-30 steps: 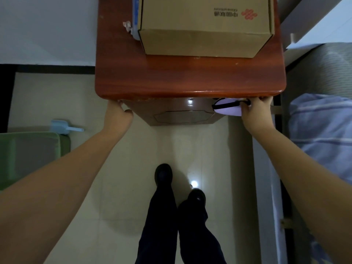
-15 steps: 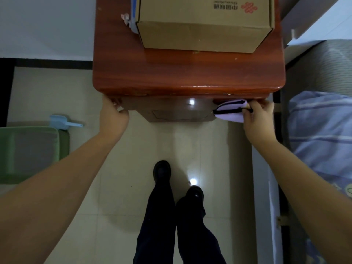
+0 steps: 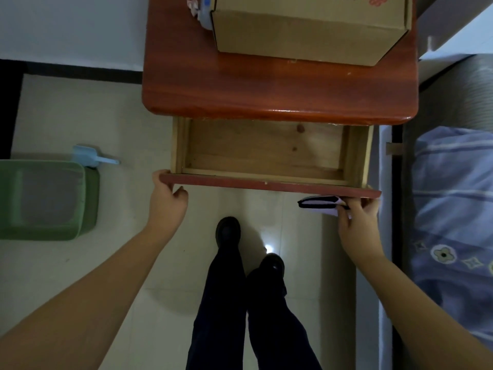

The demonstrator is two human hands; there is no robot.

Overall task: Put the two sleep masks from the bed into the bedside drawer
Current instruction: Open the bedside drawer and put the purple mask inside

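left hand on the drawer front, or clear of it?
Touching. Head view: the left hand grips the left end of the drawer front, fingers wrapped under its edge, with no gap showing.

I see the bedside drawer (image 3: 266, 148) pulled out from under the red-brown nightstand top (image 3: 277, 89), its bare wooden floor showing. My left hand (image 3: 166, 201) grips the left end of the drawer front, and my right hand (image 3: 357, 220) hooks the right end while pinching a pale sleep mask (image 3: 320, 203) with a black strap just below the front. A cardboard box (image 3: 306, 25) sits on the nightstand; a green bin (image 3: 45, 198) stands left, blue bedding (image 3: 453, 196) right
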